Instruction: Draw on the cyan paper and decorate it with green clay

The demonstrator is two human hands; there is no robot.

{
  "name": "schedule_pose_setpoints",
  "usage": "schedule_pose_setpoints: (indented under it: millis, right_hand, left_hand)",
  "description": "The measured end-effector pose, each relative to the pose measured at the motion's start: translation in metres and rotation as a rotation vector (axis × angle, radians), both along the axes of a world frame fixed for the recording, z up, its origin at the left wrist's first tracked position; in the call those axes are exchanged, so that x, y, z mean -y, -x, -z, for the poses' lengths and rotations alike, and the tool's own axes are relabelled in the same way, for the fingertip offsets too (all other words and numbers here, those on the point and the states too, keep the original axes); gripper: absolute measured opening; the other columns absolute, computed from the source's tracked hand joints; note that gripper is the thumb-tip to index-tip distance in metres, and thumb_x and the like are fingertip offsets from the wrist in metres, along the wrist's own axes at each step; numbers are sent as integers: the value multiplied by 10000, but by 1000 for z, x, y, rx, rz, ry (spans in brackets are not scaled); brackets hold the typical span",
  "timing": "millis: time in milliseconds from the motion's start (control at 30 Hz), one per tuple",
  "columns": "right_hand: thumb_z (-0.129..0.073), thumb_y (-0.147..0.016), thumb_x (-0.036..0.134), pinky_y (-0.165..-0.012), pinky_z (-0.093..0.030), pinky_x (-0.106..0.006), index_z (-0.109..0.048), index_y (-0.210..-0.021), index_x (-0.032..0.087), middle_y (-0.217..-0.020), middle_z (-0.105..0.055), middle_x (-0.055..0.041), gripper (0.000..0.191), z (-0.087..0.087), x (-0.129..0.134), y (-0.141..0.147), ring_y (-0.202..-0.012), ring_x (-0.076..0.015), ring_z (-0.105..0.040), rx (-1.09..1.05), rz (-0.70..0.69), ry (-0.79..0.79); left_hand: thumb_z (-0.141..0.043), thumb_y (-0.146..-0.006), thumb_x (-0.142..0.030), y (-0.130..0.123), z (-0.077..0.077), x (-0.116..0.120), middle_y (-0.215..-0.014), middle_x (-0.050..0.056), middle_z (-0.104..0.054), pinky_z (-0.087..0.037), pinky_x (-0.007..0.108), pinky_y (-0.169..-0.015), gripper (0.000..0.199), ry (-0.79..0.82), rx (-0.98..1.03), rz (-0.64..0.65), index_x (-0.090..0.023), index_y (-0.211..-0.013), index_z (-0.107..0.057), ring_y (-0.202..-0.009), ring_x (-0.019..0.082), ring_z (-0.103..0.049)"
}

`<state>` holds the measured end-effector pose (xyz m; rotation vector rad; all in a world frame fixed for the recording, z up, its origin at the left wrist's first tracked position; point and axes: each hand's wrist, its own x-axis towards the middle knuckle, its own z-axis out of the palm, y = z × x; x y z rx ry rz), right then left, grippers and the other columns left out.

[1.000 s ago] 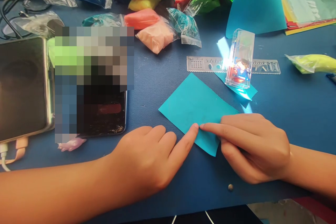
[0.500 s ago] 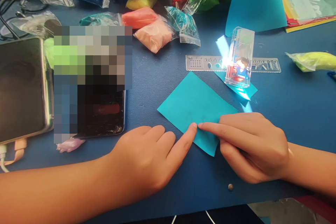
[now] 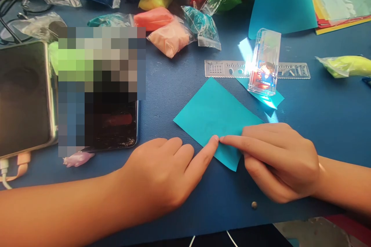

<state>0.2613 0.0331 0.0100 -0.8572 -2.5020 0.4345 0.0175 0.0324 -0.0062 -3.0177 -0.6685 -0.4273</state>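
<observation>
A turquoise sheet of paper lies at a slant on the blue table. My left hand touches its lower left edge with one outstretched finger, the others curled. From the right, the stretched index finger of my right hand rests on the paper, its tip meeting the left fingertip. The rest of the right fingers are bent, and that hand covers the sheet's right part. Neither hand appears to grip anything, though the undersides of both are hidden. A clear plastic box with a cartoon figure stands beyond the paper.
Under the box are a clear stencil ruler and a turquoise paper scrap. Bags of coloured clay line the back. Two phones, one dark-screened, and a pink figurine sit left. Coloured sheets lie back right.
Almost nothing differs. Both fingertips stay together on the paper, and the whole view has shifted very slightly.
</observation>
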Motion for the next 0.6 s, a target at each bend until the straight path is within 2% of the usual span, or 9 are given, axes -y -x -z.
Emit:
schedule_pose_setpoints:
  millis: [267, 400, 600]
  right_hand:
    - [-371, -845, 0, -491, -423, -255, -564, -1062, 140, -597, -509, 21, 323, 0, 3, -1, -523, -118, -498, 4, 37, 20]
    - [-362, -859, 6, -482, -415, -257, -563, -1057, 127, -599, -508, 21, 307, 0, 2, -2, -512, -115, -495, -14, 46, 21]
    - [-356, -876, 29, -447, -367, -262, -567, -1090, 147, -578, -484, 36, 323, 5, 2, -1, -483, -114, -446, -31, 49, 24]
  left_hand:
    - [-529, -934, -140, 1, -1, 1, -577, -59, -440, -360, 303, -411, 433, -2, -22, -3, -66, -1361, -515, -481, 146, -466]
    - [-492, -938, -119, 0, -3, -1, -553, -66, -446, -348, 300, -397, 385, 5, 15, -5, -75, -1317, -542, -457, 142, -458]
    - [-448, -973, -149, -2, -3, -1, -545, -66, -483, -361, 301, -389, 328, -6, 49, -33, -28, -1259, -552, -451, 136, -480]
